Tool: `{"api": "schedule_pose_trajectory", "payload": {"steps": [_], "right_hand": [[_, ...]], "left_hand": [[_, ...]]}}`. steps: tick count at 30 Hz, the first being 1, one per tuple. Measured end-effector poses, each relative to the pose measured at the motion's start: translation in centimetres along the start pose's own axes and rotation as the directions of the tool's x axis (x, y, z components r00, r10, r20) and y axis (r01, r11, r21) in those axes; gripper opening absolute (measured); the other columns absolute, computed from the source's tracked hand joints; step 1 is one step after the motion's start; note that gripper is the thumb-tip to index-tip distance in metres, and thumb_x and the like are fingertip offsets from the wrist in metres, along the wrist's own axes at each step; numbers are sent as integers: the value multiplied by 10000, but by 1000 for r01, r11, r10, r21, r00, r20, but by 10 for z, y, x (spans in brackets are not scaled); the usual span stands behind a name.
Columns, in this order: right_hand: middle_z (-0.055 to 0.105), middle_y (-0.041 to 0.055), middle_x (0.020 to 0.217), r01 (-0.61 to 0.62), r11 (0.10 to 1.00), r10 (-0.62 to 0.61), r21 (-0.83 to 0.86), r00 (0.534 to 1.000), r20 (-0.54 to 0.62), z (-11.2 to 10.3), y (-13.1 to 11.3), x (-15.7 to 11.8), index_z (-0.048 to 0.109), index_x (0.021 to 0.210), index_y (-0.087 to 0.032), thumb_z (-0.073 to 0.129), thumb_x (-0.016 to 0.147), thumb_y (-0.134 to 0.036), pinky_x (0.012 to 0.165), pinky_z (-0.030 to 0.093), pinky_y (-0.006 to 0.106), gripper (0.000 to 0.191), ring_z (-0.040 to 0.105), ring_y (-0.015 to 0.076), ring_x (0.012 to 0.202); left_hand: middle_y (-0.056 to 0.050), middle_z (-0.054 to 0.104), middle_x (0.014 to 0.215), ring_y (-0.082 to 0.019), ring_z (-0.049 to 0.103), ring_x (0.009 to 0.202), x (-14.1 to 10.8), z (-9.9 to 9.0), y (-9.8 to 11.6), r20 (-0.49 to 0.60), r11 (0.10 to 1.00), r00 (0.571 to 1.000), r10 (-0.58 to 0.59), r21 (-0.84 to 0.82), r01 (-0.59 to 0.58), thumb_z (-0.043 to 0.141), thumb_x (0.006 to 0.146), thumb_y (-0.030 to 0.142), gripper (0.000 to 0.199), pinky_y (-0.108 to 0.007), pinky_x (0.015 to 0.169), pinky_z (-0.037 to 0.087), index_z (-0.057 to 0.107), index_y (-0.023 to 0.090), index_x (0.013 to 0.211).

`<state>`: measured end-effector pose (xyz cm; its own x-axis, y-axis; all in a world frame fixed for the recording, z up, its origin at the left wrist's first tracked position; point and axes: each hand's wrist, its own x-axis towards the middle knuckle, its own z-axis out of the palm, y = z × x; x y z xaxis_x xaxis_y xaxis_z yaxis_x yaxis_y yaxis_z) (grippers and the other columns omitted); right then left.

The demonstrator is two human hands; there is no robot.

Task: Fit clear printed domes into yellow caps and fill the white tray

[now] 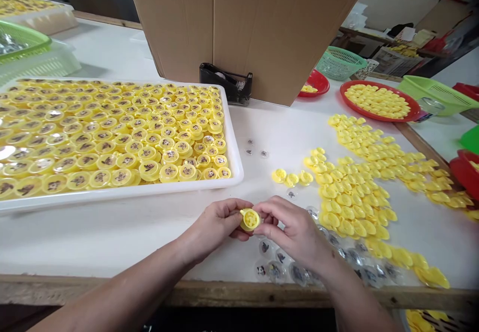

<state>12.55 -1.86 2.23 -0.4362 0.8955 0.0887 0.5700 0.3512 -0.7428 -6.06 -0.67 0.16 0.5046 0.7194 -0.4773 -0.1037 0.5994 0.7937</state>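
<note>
Between both hands, just above the white table, is a small yellow plastic cup-shaped piece (250, 219) with a short handle tab at its upper left. My left hand (220, 220) pinches it from the left side. On the right, my right hand (286, 225) has its thumb and fingers closed at the piece's edge; whether they also hold a clear disc is hidden. Clear round discs with printed animal pictures (277, 271) lie below and beside my right hand. Several rows of yellow cup pieces (348, 202) spread over the table to the right.
A white tray (234, 172) full of yellow pieces with picture tops stands at left. Behind it are a black tape dispenser (228, 83) and a large cardboard box (239, 28). A red plate (415, 106) and a green basket (434, 92) stand at back right. The table's wooden edge (239, 292) runs in front.
</note>
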Motion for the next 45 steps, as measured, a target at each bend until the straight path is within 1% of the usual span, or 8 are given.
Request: {"api": "schedule_pose_trajectory", "payload": {"steps": [6,11,16,21,28,34,40,45], "right_hand": [[638,-6,899,-91,987,106,134,988,-109,8,-3,-4,577,1007,-212,634,805,-181,695,497,225,212,597,108,752],[640,14,832,2,1000,-5,-18,982,-189,13,-3,-7,606,971,-178,626,815,-190,650,490,232,158,599,117,708],[650,5,779,33,990,-63,-134,971,-229,18,-2,-9,538,1132,-152,577,859,-189,613,483,214,278,596,103,627],[646,39,843,91,961,-134,-261,979,-152,19,-4,-11,576,1030,-170,483,895,-128,664,487,248,169,619,140,749],[612,42,873,22,963,-20,-269,1000,10,7,-9,-13,550,1069,-173,539,872,-178,632,486,306,197,602,176,745],[567,23,923,40,982,-42,-187,999,-3,3,-11,-9,531,1149,-219,565,840,-97,680,480,246,334,574,129,792],[585,2,881,-5,997,1,-74,999,-49,4,-9,-10,576,1002,-230,599,806,-97,668,498,231,238,586,119,747],[612,32,901,-7,995,-7,-103,991,-133,8,-10,-10,571,1027,-212,599,798,-117,640,527,261,250,599,138,701]], "left_hand": [[-67,653,874,-126,605,734,2,2,0,-21,998,999,43,35,-43,557,814,237,246,-267,697,500,573,111,1025],[-45,655,804,-115,602,658,1,3,-1,-85,981,992,90,178,-74,528,820,241,255,-269,660,511,562,121,1042],[-51,672,845,-149,636,682,0,2,-6,-114,925,985,130,371,-80,477,828,218,294,-337,702,529,556,168,1107],[-70,669,877,-166,653,743,-1,4,-6,-96,954,990,102,291,-70,484,823,217,254,-312,680,543,569,143,1051],[-35,675,807,-129,646,646,0,6,-6,-107,956,991,75,291,-41,497,804,189,229,-280,658,533,581,155,1015],[-36,678,848,-141,644,696,-1,5,-7,-76,939,989,126,330,-94,482,802,182,216,-297,682,534,594,172,987],[-67,676,891,-150,643,734,-3,7,-5,-65,965,990,125,241,-106,534,807,248,203,-306,706,544,571,143,976],[-52,678,891,-159,651,739,-4,5,-7,-79,937,984,162,325,-128,511,818,247,231,-305,697,541,568,168,1028]]}}
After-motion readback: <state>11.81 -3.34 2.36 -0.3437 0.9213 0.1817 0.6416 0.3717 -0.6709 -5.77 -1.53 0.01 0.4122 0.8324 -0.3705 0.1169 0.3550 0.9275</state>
